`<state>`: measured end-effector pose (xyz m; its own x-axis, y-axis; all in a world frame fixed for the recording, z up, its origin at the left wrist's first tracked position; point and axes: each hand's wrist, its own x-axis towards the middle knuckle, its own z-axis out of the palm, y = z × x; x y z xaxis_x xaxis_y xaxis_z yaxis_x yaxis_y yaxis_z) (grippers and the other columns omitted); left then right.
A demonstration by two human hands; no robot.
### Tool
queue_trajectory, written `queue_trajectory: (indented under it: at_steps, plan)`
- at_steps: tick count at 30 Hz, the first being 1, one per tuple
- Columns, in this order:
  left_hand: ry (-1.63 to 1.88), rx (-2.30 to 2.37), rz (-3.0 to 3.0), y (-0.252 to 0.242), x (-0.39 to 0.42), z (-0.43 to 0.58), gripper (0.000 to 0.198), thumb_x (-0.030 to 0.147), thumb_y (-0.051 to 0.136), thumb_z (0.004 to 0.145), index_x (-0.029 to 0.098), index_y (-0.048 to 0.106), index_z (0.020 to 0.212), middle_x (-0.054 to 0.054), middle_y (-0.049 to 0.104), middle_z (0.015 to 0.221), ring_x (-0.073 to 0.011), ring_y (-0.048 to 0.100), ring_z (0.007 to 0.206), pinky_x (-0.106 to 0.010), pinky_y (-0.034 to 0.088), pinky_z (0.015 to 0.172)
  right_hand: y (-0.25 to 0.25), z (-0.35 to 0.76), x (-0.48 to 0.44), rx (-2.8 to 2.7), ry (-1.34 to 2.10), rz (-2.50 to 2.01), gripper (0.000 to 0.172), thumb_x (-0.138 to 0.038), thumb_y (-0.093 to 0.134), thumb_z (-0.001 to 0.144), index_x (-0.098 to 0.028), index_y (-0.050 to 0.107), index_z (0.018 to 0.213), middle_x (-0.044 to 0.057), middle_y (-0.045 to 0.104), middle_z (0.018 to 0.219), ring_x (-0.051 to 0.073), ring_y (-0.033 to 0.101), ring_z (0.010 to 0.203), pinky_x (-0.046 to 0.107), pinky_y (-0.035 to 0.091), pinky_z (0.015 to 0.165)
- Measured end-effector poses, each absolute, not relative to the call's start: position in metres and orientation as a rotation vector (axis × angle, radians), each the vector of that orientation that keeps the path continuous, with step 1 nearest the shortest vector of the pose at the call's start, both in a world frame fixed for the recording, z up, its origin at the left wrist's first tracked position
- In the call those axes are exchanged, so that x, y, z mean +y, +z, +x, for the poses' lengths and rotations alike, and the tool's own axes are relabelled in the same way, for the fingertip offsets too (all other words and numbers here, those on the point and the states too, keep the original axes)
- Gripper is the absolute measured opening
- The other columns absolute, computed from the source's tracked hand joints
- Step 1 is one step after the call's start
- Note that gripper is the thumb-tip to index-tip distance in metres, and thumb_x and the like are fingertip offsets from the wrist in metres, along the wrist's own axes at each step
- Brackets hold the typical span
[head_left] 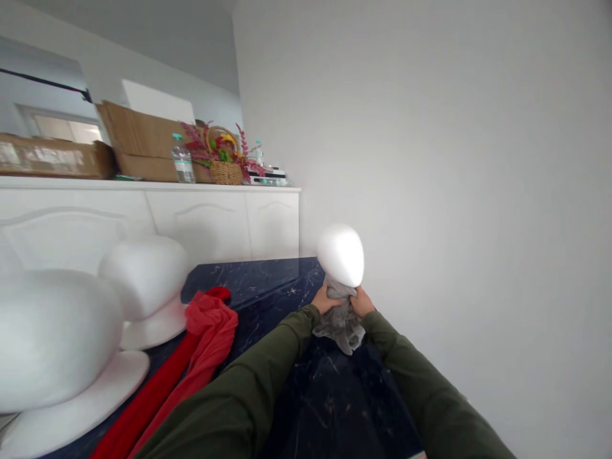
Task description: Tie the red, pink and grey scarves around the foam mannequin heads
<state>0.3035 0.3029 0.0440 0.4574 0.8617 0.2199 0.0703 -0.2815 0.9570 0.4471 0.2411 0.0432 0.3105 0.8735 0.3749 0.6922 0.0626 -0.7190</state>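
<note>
A white foam mannequin head (341,254) stands at the far end of a dark marble table (268,280), near the wall. A grey cloth (342,322) is gathered round its neck and hangs down in front. My left hand (326,299) grips the cloth on the left of the neck. My right hand (362,302) grips it on the right. Both hands are closed on the fabric, and both arms wear dark green sleeves.
Two more white foam heads (146,274) (52,338) stand at the left. A red cloth (191,357) lies between them and my arms. A white cabinet (201,220) behind holds cardboard boxes (138,140), a water bottle (182,159) and a flower basket (224,156).
</note>
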Motion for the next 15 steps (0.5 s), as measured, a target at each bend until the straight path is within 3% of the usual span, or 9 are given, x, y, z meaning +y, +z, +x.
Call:
queue_trajectory:
  at_steps: [4, 9, 15]
  plan:
    - [0.941, 0.879, 1.745, 0.031, 0.333, 0.327, 0.074, 0.01, 0.075, 0.046, 0.009, 0.051, 0.115, -0.014, 0.059, 0.111, -0.0282, 0.052, 0.107, -0.041, 0.037, 0.097, 0.025, 0.467, 0.271, -1.392, 0.261, -1.686, 0.069, -0.009, 0.042, 0.065, -0.012, 0.034, 0.133, 0.012, 0.05, 0.127, 0.021, 0.044, 0.12, 0.034, 0.033, 0.101]
    - [0.94, 0.927, 1.795, 0.011, 0.354, 0.332, 0.071, 0.01, 0.071, 0.05, 0.015, 0.05, 0.118, -0.01, 0.058, 0.116, -0.0261, 0.048, 0.114, -0.04, 0.032, 0.102, -0.004, 0.472, 0.288, -1.327, 0.301, -1.704, 0.071, -0.013, 0.044, 0.066, -0.012, 0.029, 0.136, 0.014, 0.047, 0.128, 0.023, 0.043, 0.12, 0.035, 0.033, 0.1]
    - [1.004, 1.055, 1.797, -0.011, 0.351, 0.323, 0.067, 0.019, 0.065, 0.063, 0.014, 0.042, 0.126, -0.013, 0.042, 0.135, -0.0248, 0.035, 0.127, -0.038, 0.021, 0.108, -0.029, 0.478, 0.279, -1.298, 0.375, -1.72, 0.076, -0.037, 0.053, 0.071, -0.015, 0.026, 0.138, 0.013, 0.047, 0.128, 0.027, 0.043, 0.12, 0.04, 0.033, 0.1]
